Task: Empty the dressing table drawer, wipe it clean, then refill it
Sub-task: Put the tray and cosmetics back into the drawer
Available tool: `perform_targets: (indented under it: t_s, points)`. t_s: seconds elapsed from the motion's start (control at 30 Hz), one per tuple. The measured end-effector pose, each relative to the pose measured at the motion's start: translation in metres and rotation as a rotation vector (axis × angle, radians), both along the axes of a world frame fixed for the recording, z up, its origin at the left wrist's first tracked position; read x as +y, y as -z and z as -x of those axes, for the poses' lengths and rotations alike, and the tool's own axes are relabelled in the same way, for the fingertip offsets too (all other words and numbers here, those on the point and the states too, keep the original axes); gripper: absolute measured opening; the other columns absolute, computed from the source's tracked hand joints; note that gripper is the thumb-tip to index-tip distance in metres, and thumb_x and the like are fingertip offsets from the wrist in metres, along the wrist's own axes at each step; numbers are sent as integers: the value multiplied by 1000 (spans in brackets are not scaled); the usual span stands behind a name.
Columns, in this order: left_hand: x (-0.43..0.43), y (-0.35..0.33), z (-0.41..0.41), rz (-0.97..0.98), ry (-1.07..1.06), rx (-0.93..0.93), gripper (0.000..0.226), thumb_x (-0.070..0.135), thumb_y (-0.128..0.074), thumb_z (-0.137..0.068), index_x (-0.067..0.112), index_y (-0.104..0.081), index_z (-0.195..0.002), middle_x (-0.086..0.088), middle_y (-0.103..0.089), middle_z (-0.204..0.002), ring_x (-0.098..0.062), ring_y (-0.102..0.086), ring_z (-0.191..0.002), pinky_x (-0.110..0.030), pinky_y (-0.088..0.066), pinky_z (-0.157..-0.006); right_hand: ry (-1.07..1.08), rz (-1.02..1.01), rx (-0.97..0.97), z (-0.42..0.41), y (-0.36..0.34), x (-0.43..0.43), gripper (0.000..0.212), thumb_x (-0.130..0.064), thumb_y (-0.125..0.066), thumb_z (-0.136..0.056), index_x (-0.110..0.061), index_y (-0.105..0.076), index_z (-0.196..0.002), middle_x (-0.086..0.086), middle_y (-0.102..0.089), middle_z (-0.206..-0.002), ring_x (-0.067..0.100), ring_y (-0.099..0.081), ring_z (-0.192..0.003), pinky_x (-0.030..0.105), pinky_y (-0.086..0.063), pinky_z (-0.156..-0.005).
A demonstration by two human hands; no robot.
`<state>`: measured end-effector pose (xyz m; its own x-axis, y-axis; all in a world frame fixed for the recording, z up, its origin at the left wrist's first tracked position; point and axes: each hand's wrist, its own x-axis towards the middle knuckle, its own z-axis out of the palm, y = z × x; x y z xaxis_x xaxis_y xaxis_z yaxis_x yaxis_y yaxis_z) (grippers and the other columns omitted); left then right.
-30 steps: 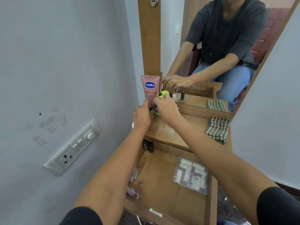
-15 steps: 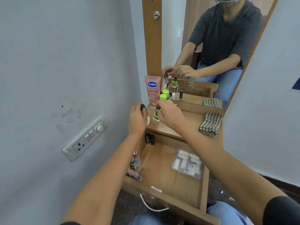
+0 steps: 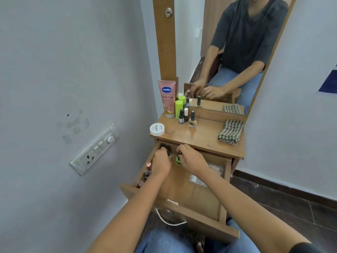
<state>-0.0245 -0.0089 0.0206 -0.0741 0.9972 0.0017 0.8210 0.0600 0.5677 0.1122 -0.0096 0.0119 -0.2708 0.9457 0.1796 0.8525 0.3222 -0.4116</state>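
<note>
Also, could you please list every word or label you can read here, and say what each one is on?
"Vaseline": on the blue badge of the pink tube.
"Gluta-Hya": on the same tube, just below the badge.
Smaller print lower on that tube: too blurred to read.
Print on the white jar lid: too small to read.
On the nail polish bottles: nothing legible.

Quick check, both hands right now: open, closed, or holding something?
Left hand: closed on a small dark bottle in the drawer.
Right hand: closed, pinching a green nail polish bottle by its cap.

Bedroom — dressing table (image 3: 204, 138), mirror (image 3: 237, 42)
</note>
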Motion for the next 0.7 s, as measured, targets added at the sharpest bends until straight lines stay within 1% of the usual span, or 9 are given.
perform_targets:
  t_s: [0.1,0.2,0.27,0.33,0.4,0.47,0.53,0.63,0.7]
  points:
    - [-2,13,-11,54,-41,33,14,2,-45,-91,4,-53,-103,-17,-59,-110,-32,-59,-98,-37,-47,-77,39,49,-26,0,16,2,18,-12,-45,-94,-14,-48,-111,4,-53,-110,27,-54,-95,39,-46,-70]
    - [-1,26,-15,87,-80,77,23,0,-39,-94,3,-51,-114,-18,-56,-117,-34,-58,-106,-39,-47,-83,57,69,-38,0,31,4,17,-8,-44,-94,-12,-48,-110,7,-52,-110,29,-54,-93,37,-41,-67]
    - [1,33,-14,88,-89,112,26,-1,-38,-95,3,-51,-117,-18,-55,-120,-34,-58,-109,-39,-47,-86,56,86,-9,0,39,6,19,-6,-43,-94,-12,-47,-111,8,-52,-110,30,-54,-92,38,-41,-69]
    - [5,39,-12,76,-103,121,26,-1,-37,-95,3,-50,-118,-18,-55,-121,-34,-59,-109,-39,-48,-87,66,113,54,-1,45,6,25,-5,-46,-91,-13,-46,-114,7,-52,-112,30,-53,-97,40,-44,-76]
    - [10,42,-11,63,-124,107,26,-1,-38,-95,3,-49,-118,-18,-56,-120,-34,-59,-108,-40,-49,-86,104,145,96,-3,53,4,33,-7,-51,-89,-15,-44,-120,6,-54,-115,27,-53,-102,39,-45,-80]
    - [15,41,-11,50,-152,71,25,-2,-39,-94,1,-49,-117,-19,-56,-119,-36,-60,-106,-41,-49,-85,159,173,108,-3,62,3,34,-10,-54,-89,-15,-43,-121,8,-55,-115,27,-55,-104,38,-45,-79]
    - [20,42,-10,33,-174,42,27,-3,-38,-94,1,-50,-118,-20,-56,-118,-35,-60,-105,-41,-50,-84,214,201,85,-1,70,5,32,-8,-53,-90,-15,-44,-120,8,-53,-118,29,-54,-106,39,-46,-80]
    - [24,42,-12,-4,-197,-5,29,-3,-38,-95,1,-51,-120,-20,-57,-119,-34,-60,-105,-40,-51,-87,259,217,41,6,74,12,37,0,-48,-90,-12,-44,-125,8,-48,-124,30,-53,-110,39,-45,-84]
    - [26,43,-12,-15,-215,-25,26,1,-39,-96,2,-52,-119,-19,-59,-117,-33,-61,-103,-38,-51,-84,269,216,8,11,74,19,36,0,-46,-92,-10,-44,-126,8,-48,-127,29,-52,-113,38,-43,-89]
